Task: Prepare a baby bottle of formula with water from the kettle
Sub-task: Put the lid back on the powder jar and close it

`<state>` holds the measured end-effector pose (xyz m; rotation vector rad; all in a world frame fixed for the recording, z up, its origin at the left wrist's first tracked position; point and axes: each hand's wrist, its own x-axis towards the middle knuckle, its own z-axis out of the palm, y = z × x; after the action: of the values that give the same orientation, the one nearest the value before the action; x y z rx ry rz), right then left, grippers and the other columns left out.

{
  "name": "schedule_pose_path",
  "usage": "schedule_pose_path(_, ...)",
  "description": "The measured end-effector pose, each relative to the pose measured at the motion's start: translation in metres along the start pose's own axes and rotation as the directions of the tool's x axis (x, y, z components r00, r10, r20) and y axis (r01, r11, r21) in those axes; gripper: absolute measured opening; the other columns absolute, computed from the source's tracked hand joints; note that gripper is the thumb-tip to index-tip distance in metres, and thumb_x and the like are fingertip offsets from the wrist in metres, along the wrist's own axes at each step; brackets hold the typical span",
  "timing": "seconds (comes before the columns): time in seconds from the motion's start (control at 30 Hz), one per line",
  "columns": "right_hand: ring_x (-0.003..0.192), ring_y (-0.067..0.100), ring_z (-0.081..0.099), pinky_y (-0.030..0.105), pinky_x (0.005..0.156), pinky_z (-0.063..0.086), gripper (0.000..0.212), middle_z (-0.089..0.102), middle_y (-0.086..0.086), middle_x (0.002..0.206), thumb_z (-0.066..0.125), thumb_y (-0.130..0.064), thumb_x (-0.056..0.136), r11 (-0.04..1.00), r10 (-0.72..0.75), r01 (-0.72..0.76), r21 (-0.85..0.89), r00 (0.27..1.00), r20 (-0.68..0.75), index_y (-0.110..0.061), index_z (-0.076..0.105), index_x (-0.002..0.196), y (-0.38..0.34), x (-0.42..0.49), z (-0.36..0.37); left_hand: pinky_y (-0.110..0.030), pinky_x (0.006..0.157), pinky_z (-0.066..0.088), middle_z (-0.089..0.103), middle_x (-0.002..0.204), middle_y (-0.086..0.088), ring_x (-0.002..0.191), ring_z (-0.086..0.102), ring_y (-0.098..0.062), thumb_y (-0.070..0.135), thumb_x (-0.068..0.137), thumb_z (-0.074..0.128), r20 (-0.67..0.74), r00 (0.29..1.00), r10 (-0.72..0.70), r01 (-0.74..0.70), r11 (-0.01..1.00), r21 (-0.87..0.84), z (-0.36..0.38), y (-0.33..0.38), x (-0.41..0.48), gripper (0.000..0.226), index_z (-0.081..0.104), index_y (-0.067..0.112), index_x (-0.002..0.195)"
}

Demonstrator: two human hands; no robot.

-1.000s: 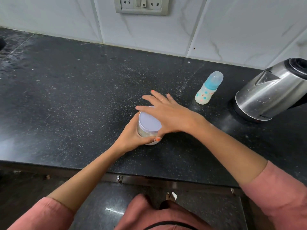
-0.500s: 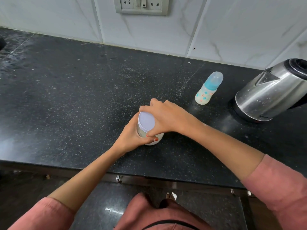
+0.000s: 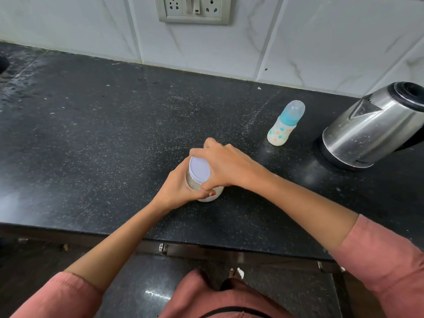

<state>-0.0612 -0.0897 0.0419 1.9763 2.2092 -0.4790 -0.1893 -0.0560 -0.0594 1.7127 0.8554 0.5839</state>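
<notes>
- The left hand (image 3: 181, 187) wraps the body of the formula jar (image 3: 214, 194) from its own side. Its thumb lies across the front near the base and its fingers are out of sight behind. It pins the jar upright on the tabletop (image 3: 91, 145).
- The right hand (image 3: 227, 166) comes over from the other side and clasps the pale lilac lid (image 3: 199, 168). Its fingertips curl over the far rim, and its thumb tip sits on the near rim just above the left thumb.
- Going by that grip, I'd say the step is unscrewing the lid. It sits on and looks level, and I cannot tell whether it has loosened at all.
- To do it well, bear down with the left hand so the base does not skate on the polished stone. Turn from the right wrist only, and lift the lid straight up once it is free.
- A sudden jerk could tip the jar and spill the pale powder inside.
- Beyond the right hand and off to its right, well apart, the baby bottle (image 3: 283, 127) stands upright. Its teal collar and clear cap are on, so it has yet to be opened.
- Farther right again, the steel kettle (image 3: 371, 129) sits on its base with its spout turned toward the bottle.
- Past both hands the tiled wall (image 3: 321, 42) carries a switch plate (image 3: 192, 9).
</notes>
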Motion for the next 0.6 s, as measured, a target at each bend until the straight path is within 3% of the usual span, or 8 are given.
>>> schedule_pose_path(0.17,0.096,0.024,0.051,0.032,0.064,0.038,0.066,0.037,-0.001,0.12,0.077,-0.024,0.064,0.989,-0.142,0.137,0.05,0.982,0.127,-0.031,0.043,0.12,0.014,0.009,-0.003,-0.003,0.077,0.039,0.056,0.11,0.022,0.103,0.05,0.014,0.049,0.046,0.074,0.006,1.0,-0.022,0.022,0.999,0.032,0.0,0.0,0.001,0.07,0.041,0.05,0.107)
schedule_pose_path(0.33,0.103,0.019,0.047,0.03,0.071,0.043,0.072,0.036,-0.003,0.123,0.074,-0.017,0.065,0.974,-0.224,0.21,0.09,0.956,0.19,-0.03,0.041,0.128,0.02,0.013,-0.008,0.001,0.076,0.036,0.054,0.109,0.023,0.1,0.048,0.019,0.047,0.046,0.073,0.007,1.0,-0.025,0.025,0.999,0.024,0.0,0.002,0.0,0.071,0.038,0.049,0.108)
schedule_pose_path(0.47,0.098,0.027,0.054,0.038,0.082,0.047,0.073,0.043,0.002,0.117,0.074,-0.037,0.061,0.991,-0.127,0.129,-0.04,0.99,0.065,-0.031,0.041,0.126,0.014,0.009,-0.002,-0.002,0.076,0.038,0.056,0.111,0.02,0.104,0.05,0.013,0.048,0.047,0.075,0.006,1.0,-0.012,0.012,1.0,0.022,0.0,-0.001,0.0,0.072,0.041,0.046,0.11)
schedule_pose_path(0.6,0.091,0.033,0.058,0.031,0.063,0.034,0.061,0.049,0.01,0.109,0.066,-0.04,0.07,0.996,0.04,-0.049,-0.075,0.992,-0.117,-0.016,0.044,0.121,-0.002,0.001,0.006,-0.002,0.077,0.039,0.057,0.111,0.02,0.103,0.052,0.011,0.046,0.046,0.077,-0.014,1.0,-0.007,0.007,1.0,-0.004,0.001,-0.002,0.001,0.074,0.041,0.049,0.111)
